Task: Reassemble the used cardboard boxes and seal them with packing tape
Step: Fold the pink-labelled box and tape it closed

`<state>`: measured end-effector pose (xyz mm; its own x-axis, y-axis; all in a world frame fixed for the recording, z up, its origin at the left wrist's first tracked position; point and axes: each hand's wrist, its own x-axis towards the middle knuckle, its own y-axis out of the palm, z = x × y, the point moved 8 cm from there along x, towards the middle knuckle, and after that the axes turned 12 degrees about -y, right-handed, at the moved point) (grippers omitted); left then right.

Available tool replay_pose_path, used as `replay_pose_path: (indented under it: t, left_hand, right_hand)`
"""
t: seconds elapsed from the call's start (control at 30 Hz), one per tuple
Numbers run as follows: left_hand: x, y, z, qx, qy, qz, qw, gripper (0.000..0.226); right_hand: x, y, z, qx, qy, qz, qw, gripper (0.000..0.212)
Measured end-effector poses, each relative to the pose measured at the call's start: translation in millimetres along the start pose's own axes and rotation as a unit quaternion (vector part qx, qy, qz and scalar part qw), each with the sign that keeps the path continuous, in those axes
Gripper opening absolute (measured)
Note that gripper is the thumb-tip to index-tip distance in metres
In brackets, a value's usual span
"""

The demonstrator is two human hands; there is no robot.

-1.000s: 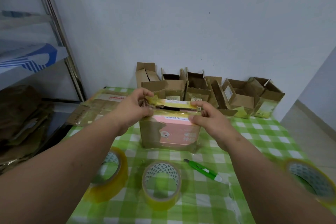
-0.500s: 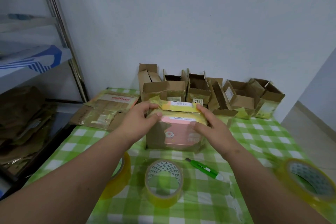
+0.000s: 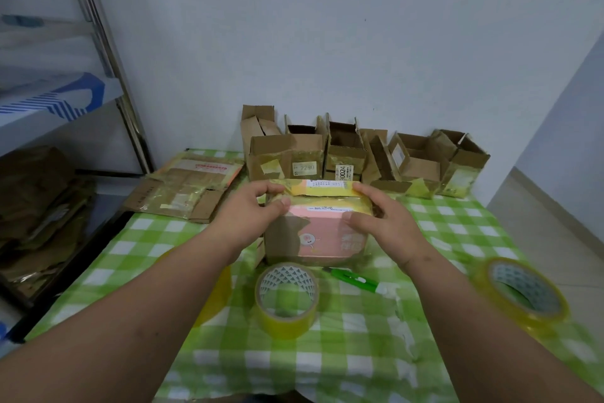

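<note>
A small cardboard box (image 3: 315, 232) with a pink printed front stands near the middle of the bench (image 3: 441, 353), which is covered in a green-and-white checked cloth. The left hand (image 3: 251, 214) grips the box's upper left corner, its fingers (image 3: 273, 188) curled over the top flap and the thumb pressed on the front edge. The right hand (image 3: 384, 223) holds the upper right corner the same way, fingers over the yellowish taped flap and thumb on the pink front. The two top flaps lie folded down, with a narrow dark gap between them. Just in front of the box a roll of yellow packing tape (image 3: 287, 299) stands on its flat side, and a green utility knife (image 3: 354, 279) lies just to the right of that roll. A second tape roll (image 3: 523, 298) lies well to the right of the box near the bench edge, and a third (image 3: 217, 294) is mostly hidden under the left forearm. Behind the box a row of open used boxes (image 3: 359, 157) lines the wall. To the box's rear left lies a stack of flattened cardboard (image 3: 186, 190).
</note>
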<state>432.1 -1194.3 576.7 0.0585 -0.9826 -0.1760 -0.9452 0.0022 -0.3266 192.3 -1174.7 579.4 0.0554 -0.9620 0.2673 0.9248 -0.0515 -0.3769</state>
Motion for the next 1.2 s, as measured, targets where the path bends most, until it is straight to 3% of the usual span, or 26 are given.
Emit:
replay_pose_path:
  t: [0.2, 0.4, 0.53, 0.63, 0.73, 0.83, 0.93, 1.03, 1.2]
  left_hand:
    - [-16.9, 15.4, -1.0, -0.015, -0.015, 0.029, 0.999, 0.016]
    - [-20.4, 13.0, -5.4, 0.014, -0.008, 0.015, 1.0, 0.014]
    - [-19.7, 16.4, -15.2, 0.123, 0.025, -0.017, 0.992, 0.013]
    - [-23.9, 17.0, -27.0, 0.243, 0.07, -0.071, 0.965, 0.019]
    - [-34.1, 22.9, -44.0, 0.37, 0.139, -0.119, 0.911, 0.027]
    - [-40.1, 34.2, -51.2, 0.432, 0.163, -0.118, 0.879, 0.026]
    - [-42.9, 36.2, -49.9, 0.454, 0.141, -0.115, 0.872, 0.029]
    - [-45.7, 37.8, -46.6, 0.458, 0.126, -0.105, 0.874, 0.032]
    - [-52.3, 38.0, -44.0, 0.438, 0.095, -0.091, 0.889, 0.034]
  right_hand:
    - [-21.6, -13.3, 0.6, 0.0, 0.001, -0.016, 1.0, 0.06]
    - [-25.7, -11.8, -0.8, -0.008, 0.003, -0.012, 1.0, 0.075]
    - [-28.1, -12.1, -6.3, -0.059, 0.018, 0.004, 0.998, 0.081]
    - [-36.5, -16.2, -9.5, -0.074, 0.028, -0.007, 0.997, 0.093]
    - [-40.2, -31.2, -17.6, -0.096, 0.034, -0.056, 0.993, 0.066]
    - [-45.9, -59.2, -30.3, -0.266, 0.095, -0.081, 0.956, 0.046]
    - [-67.3, -84.6, -47.6, -0.412, 0.219, -0.041, 0.883, 0.051]
    - [-94.9, -103.5, -64.1, -0.472, 0.306, -0.011, 0.827, 0.057]
    - [-112.1, -122.1, -73.3, -0.443, 0.34, -0.06, 0.828, 0.062]
